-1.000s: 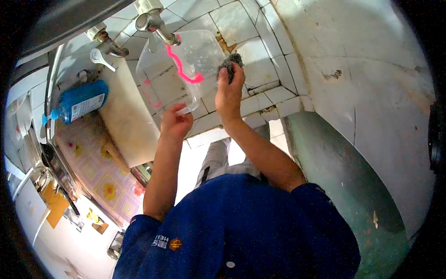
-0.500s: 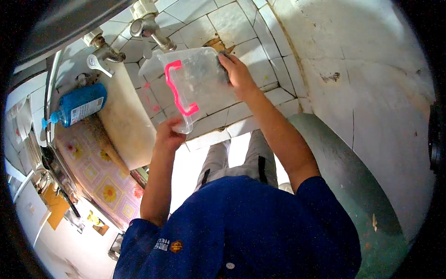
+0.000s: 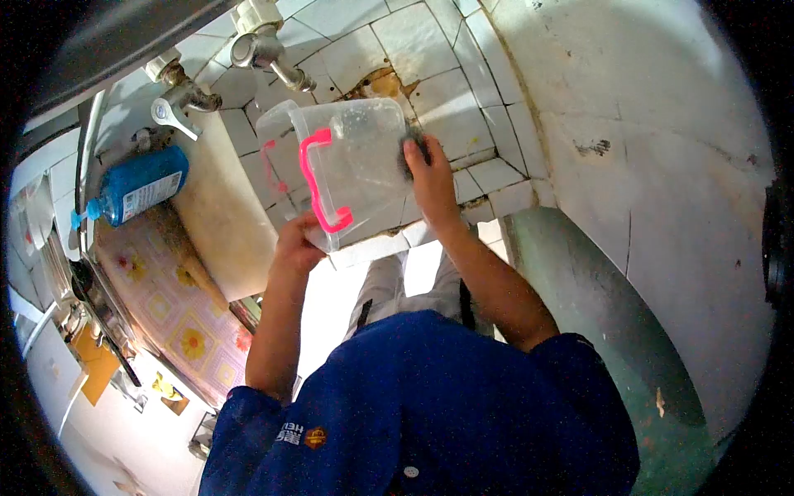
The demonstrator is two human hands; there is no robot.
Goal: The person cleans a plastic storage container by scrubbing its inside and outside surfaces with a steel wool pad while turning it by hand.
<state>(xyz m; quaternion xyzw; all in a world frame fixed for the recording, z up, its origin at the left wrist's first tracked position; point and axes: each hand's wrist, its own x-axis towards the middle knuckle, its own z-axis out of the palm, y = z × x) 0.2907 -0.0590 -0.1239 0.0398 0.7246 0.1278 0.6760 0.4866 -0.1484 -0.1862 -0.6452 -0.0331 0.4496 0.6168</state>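
A clear plastic box point(image 3: 368, 157) with a pink handle point(image 3: 311, 178) is tilted on its side over the tiled sink. My left hand point(image 3: 298, 244) is closed on its rim at the lower left corner; part of the fingers is behind the plastic. In my right hand point(image 3: 432, 183) is a dark scouring pad point(image 3: 407, 155), pressed between thumb and fingers. The pad lies against the outside of the box's right end, as far as I can see.
Two taps point(image 3: 277, 58) point(image 3: 184, 107) stick out from the tiled wall above. A blue pump bottle point(image 3: 145, 186) lies near a pale board point(image 3: 219, 207) at the left. Flower-patterned covering point(image 3: 186, 314) lies below it. A tiled ledge point(image 3: 376, 248) runs in front of me.
My right hand has slid down along the box's end with the scouring pad. The box has shifted slightly downward and turned a little, still in my left hand.
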